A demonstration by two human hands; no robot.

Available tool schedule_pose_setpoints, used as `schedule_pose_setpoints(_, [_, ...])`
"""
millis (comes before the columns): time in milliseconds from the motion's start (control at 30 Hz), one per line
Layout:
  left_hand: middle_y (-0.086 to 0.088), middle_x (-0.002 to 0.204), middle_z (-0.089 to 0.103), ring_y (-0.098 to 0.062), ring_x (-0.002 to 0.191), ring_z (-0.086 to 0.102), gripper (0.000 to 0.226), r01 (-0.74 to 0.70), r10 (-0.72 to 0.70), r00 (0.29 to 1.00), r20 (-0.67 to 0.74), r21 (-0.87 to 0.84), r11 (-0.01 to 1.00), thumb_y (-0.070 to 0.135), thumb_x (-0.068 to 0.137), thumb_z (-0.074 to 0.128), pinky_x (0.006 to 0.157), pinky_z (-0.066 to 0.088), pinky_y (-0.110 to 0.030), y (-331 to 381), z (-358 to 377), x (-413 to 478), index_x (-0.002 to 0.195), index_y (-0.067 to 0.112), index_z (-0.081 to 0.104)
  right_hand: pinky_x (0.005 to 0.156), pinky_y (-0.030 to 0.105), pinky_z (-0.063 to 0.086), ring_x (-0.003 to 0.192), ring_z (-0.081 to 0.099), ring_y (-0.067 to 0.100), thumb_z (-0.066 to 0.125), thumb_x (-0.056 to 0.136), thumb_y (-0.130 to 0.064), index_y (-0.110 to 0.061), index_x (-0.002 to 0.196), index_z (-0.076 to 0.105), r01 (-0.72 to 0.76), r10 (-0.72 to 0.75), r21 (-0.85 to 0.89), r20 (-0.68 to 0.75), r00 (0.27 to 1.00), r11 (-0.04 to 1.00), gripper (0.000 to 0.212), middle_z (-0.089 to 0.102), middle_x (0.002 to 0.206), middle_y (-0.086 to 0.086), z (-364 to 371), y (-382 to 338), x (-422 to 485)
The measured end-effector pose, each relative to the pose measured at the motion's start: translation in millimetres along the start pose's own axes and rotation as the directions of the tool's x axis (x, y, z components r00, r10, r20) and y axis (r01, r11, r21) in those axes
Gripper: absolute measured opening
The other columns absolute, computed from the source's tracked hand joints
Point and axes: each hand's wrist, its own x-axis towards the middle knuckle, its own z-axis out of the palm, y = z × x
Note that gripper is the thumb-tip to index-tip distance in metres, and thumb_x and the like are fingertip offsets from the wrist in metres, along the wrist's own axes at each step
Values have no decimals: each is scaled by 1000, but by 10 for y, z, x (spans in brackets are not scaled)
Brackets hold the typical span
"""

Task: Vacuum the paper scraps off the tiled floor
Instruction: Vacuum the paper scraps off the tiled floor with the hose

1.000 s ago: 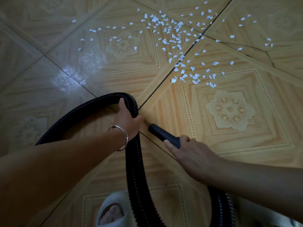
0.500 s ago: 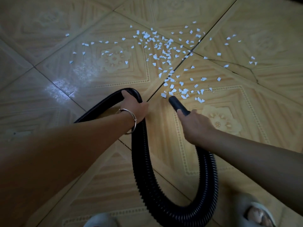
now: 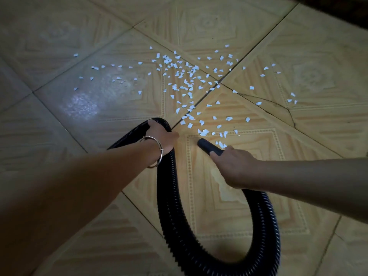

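Several small white paper scraps point(image 3: 185, 80) lie scattered over the patterned tan tiled floor point(image 3: 249, 206), thickest around a tile joint ahead of me. My right hand point(image 3: 233, 166) grips the smooth black nozzle point(image 3: 209, 147) of the vacuum hose, index finger laid along it; its tip sits just short of the nearest scraps. My left hand point(image 3: 162, 136), with a metal bangle on the wrist, grips the ribbed black hose point(image 3: 171, 206) at a bend. The hose loops down and round between both hands.
A crack point(image 3: 278, 105) runs across the tile at the right. A bright glare patch point(image 3: 83, 104) shows on the floor at the left. A dark object edge point(image 3: 342, 8) fills the top right corner.
The view has drawn closer to the scraps over the second. The nozzle reached the near edge of the scraps, then sits slightly back from them now. Feet in slippers have left the view.
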Motion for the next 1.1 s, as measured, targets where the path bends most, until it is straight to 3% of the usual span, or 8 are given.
schedule_pose_setpoints(100, [-16, 120, 54, -27, 98, 53, 68, 31, -31, 1000, 3, 17, 999, 20, 89, 53, 73, 38, -30, 168, 153, -62, 141, -1, 13, 68, 32, 36, 93, 44, 25, 48, 91, -2, -9, 141, 29, 24, -22, 54, -29, 999, 998, 54, 47, 122, 16, 58, 101, 51])
schedule_pose_setpoints(200, [-19, 132, 47, -32, 115, 51, 74, 54, -51, 997, -54, 56, 997, 21, 91, 51, 85, 42, -35, 296, 290, -64, 145, 0, 6, 68, 32, 37, 103, 51, 29, 48, 92, -3, -11, 144, 26, 39, -31, 89, -94, 995, 995, 57, 44, 124, 19, 120, 241, 130])
schedule_pose_setpoints(333, [-20, 125, 54, -33, 109, 56, 73, 84, -79, 994, -77, 63, 994, 19, 87, 52, 85, 46, -37, 269, 456, -20, 143, 1, 9, 65, 32, 38, 86, 46, 26, 48, 92, -5, -10, 140, 31, 41, -27, 125, -110, 994, 991, 52, 45, 121, 19, 264, 402, 47])
schedule_pose_setpoints(500, [-20, 126, 52, -33, 108, 55, 78, 97, -92, 994, -62, 73, 993, 20, 88, 53, 78, 43, -35, 313, 578, 99, 145, 1, 4, 65, 31, 35, 79, 39, 22, 48, 93, -5, -11, 140, 28, -31, 41, 167, -55, 998, 985, 52, 46, 120, 18, 390, 550, -127])
schedule_pose_setpoints(733, [-21, 136, 43, -34, 121, 47, 75, 51, -51, 999, -6, 128, 990, 27, 89, 53, 96, 41, -39, 432, 598, 238, 142, -3, 9, 54, 28, 33, 77, 39, 21, 54, 91, -7, -11, 141, 27, -139, 154, 187, -69, 986, 972, 58, 44, 119, 17, 298, 592, 62])
schedule_pose_setpoints(833, [-21, 139, 41, -34, 124, 45, 79, 37, -37, 999, 0, 128, 991, 30, 91, 54, 101, 37, -40, 458, 524, 306, 144, -5, 7, 52, 27, 32, 66, 40, 17, 55, 90, -7, -13, 138, 31, -233, 254, 218, -78, 964, 948, 54, 45, 113, 15, 306, 636, 113])
schedule_pose_setpoints(967, [-22, 142, 36, -34, 126, 42, 81, 13, -15, 1000, 11, 134, 991, 30, 92, 55, 104, 35, -39, 502, 422, 288, 145, -5, 5, 56, 28, 36, 69, 40, 18, 55, 91, -8, -12, 137, 33, -281, 300, 227, -55, 952, 932, 51, 46, 111, 14, 246, 596, 190])
schedule_pose_setpoints(1100, [-21, 138, 41, -35, 121, 47, 79, 15, -14, 1000, -3, 109, 994, 26, 90, 55, 102, 39, -42, 481, 332, 372, 144, -4, 6, 61, 31, 39, 77, 43, 23, 55, 91, -10, -16, 145, 25, -337, 357, 211, -62, 932, 917, 62, 44, 115, 14, 122, 690, 329])
